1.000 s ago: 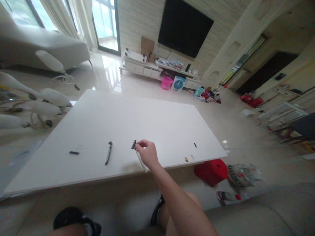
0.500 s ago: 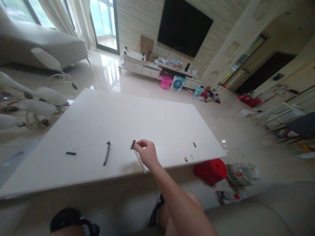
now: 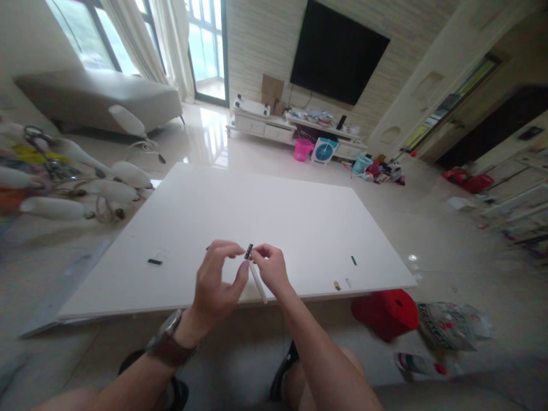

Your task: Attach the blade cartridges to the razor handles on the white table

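My right hand [image 3: 270, 267] is closed, pinching a small black strip with pale markings [image 3: 248, 251] between thumb and fingertips. My left hand [image 3: 219, 277], with a brown-strapped watch on its wrist, is open. Its thumb and fingers curve around the strip's left side; whether they touch it I cannot tell. A thin white rod [image 3: 259, 285] runs from below the right fingers toward the front edge of the white table [image 3: 274, 211]. On the left lies a black strip [image 3: 154, 262] beside a clear piece of plastic. Another dark strip [image 3: 353, 261] lies on the right.
A small yellow-and-dark item [image 3: 337, 285] and a clear piece [image 3: 348, 282] lie near the front edge. White lamp-like objects with cords [image 3: 107, 188] crowd the left side. A red stool [image 3: 385, 314], a plastic bag and a bottle [image 3: 419, 364] are below right.
My left hand has come into view and up to the black strip in my right hand. It now hides most of the slim dark tool. The whole view has shifted.
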The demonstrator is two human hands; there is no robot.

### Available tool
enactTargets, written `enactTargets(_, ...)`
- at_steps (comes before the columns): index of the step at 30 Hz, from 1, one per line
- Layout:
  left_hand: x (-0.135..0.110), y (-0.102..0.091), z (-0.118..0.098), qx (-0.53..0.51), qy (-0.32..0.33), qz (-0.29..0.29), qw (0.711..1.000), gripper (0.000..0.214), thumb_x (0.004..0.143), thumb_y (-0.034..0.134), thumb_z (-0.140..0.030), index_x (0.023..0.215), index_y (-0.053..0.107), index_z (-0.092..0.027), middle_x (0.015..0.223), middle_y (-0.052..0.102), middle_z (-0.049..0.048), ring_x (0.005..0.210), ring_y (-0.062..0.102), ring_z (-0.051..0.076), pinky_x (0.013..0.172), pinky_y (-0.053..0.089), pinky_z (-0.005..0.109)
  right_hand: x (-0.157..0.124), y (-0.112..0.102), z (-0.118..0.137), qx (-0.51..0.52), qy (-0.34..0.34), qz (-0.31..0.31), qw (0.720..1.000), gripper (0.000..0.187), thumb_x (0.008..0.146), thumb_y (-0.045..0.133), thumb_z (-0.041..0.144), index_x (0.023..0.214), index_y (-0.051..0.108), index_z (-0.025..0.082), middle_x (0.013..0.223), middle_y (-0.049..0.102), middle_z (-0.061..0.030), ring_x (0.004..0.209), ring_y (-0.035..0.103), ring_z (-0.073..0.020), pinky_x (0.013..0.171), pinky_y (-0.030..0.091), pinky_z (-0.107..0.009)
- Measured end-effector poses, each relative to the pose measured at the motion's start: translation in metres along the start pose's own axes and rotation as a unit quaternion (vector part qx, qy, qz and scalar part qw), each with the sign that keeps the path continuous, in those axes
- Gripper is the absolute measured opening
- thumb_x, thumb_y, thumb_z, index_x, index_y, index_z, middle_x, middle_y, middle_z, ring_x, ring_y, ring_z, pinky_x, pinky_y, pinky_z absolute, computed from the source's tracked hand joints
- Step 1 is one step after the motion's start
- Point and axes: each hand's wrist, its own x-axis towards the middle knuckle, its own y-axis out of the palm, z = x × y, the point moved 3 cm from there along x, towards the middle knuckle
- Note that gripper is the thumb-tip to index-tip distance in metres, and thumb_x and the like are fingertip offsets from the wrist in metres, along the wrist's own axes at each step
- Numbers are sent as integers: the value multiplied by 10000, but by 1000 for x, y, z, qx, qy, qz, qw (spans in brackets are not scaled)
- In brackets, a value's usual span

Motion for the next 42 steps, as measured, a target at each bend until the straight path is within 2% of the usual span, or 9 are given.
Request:
enactTargets(2,-2,3,22,-37,-120,49,991,315,903,610,-399,1104,649,-160,1054,687,95,925,656,210,753,572,356,-2,-1,1,-12,-8,15,1000,138,798,646,268,729,732,185,710,725,-26,699,643,-174,708,492,-289)
enactTargets(4,-6,7,41,-98,-255,103,956,367,889,588,-443,1104,666,-156,1036,711,105,927,671,230,713,578,350,-3,0,3,-25,-19,35,999,151,804,647,276,717,731,185,710,726,-29,701,645,-177,704,487,-290)
enactTargets(5,-7,9,46,-126,-280,126,943,388,882,590,-454,1112,676,-153,1055,716,113,937,676,237,724,582,357,-4,1,4,-28,-24,47,998,157,804,654,288,716,731,184,711,727,-30,700,645,-179,696,483,-290)
enactTargets(7,-6,13,46,-172,-277,175,929,354,866,618,-430,1073,711,-159,1082,727,112,956,681,235,766,581,352,-3,3,4,-21,-23,63,998,182,813,656,317,714,727,182,695,722,-32,687,645,-182,668,474,-287)
enactTargets(9,-3,14,44,-203,-292,180,917,309,856,630,-399,1015,735,-156,976,751,100,884,696,222,748,581,339,-1,5,3,-8,-19,70,997,190,816,653,328,720,720,179,691,719,-32,677,647,-181,641,468,-282)
enactTargets(12,2,14,42,-198,-306,165,917,244,803,687,-340,932,754,-145,820,753,77,751,696,193,716,571,317,1,8,2,-6,-20,73,997,188,814,645,327,725,711,175,691,714,-33,668,645,-179,621,464,-279)
enactTargets(18,3,10,50,-233,-348,128,899,203,741,744,-293,861,763,-130,716,740,66,653,673,164,663,556,290,1,10,-1,19,-12,76,997,177,777,693,340,704,704,179,682,709,-34,658,631,-174,626,462,-287)
enactTargets(25,-5,16,51,-343,-386,84,852,357,683,834,-348,945,762,-117,782,768,101,709,707,179,763,574,340,-2,13,-1,157,35,83,983,214,728,748,391,742,690,185,655,676,-19,613,591,-150,538,402,-257)
enactTargets(42,-1,21,46,-302,-365,88,876,301,712,820,-357,910,798,-131,784,776,85,719,707,191,732,578,325,4,9,-6,188,71,103,974,247,688,784,411,741,716,180,653,693,-35,614,603,-155,513,378,-249)
